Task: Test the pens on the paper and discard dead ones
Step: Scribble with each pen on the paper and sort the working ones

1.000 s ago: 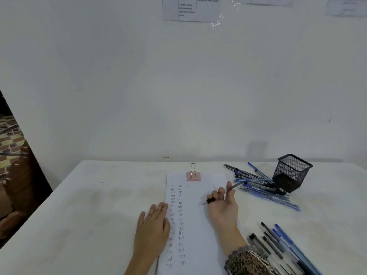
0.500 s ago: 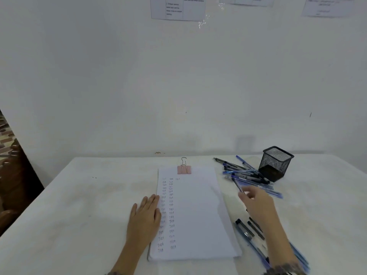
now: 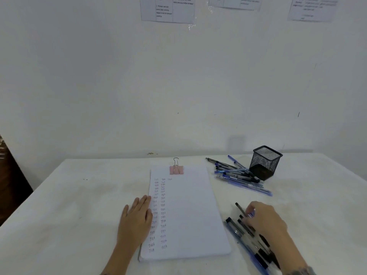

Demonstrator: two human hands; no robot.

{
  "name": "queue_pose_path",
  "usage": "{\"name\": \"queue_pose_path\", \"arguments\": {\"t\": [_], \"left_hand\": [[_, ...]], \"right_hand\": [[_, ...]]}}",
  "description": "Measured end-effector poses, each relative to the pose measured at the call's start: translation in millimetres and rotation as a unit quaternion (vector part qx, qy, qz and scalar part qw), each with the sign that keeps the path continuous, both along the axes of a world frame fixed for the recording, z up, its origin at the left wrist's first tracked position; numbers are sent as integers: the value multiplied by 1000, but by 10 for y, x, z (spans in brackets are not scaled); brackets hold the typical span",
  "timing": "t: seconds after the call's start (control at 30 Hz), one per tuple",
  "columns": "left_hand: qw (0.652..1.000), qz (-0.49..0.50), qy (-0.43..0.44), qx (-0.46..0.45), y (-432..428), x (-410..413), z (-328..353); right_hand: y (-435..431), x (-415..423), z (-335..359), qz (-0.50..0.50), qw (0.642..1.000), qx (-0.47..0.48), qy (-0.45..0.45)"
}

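A white paper pad [image 3: 188, 211] with a pink binder clip [image 3: 176, 169] lies in the middle of the table, with columns of small "Test" marks down its left side. My left hand [image 3: 137, 219] rests flat on the pad's left edge. My right hand [image 3: 264, 219] is over the near pile of pens [image 3: 248, 237] right of the pad, its fingers curled round a dark pen [image 3: 241, 209] whose end points up and left. A second pile of pens [image 3: 238, 175] lies farther back beside a black mesh pen cup [image 3: 265, 162].
The white table [image 3: 79, 205] stands against a white wall with printed sheets [image 3: 166, 8] taped high up. A dark wooden object [image 3: 10, 175] is at the far left past the table's edge.
My right hand left the paper, swung right with the pen and came down onto the near pile of pens. My left hand stayed on the pad's edge. The camera view shifted.
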State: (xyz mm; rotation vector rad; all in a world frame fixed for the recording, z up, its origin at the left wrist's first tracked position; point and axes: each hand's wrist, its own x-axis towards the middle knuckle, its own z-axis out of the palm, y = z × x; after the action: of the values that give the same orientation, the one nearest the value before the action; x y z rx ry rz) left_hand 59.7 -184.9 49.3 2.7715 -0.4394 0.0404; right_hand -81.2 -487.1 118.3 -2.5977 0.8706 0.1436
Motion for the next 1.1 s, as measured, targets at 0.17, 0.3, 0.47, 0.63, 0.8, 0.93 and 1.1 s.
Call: {"name": "queue_pose_path", "arguments": {"t": [0.17, 0.3, 0.47, 0.63, 0.8, 0.93, 1.1], "left_hand": [[1000, 0, -3, -1, -1, 2, -19], [1000, 2, -22, -2, 12, 17, -38], [999, 0, -32, -28, 5, 15, -54], [998, -3, -41, -37, 19, 31, -77], [983, -79, -110, -125, 1, 59, -72], [955, -160, -15, -249, -34, -11, 102], [966, -178, -47, -181, -59, -44, 106]], "right_hand": [[-249, 279, 174, 43, 999, -24, 8], [-498, 771, 84, 73, 987, -93, -112], [-641, 1010, -235, 121, 966, -200, -112], [-538, 1051, -134, 130, 955, -233, -131], [46, 982, 243, 258, 921, -143, -256], [720, 1010, 3, 381, 883, -169, -215], [1097, 957, -302, 416, 862, -161, -240]]}}
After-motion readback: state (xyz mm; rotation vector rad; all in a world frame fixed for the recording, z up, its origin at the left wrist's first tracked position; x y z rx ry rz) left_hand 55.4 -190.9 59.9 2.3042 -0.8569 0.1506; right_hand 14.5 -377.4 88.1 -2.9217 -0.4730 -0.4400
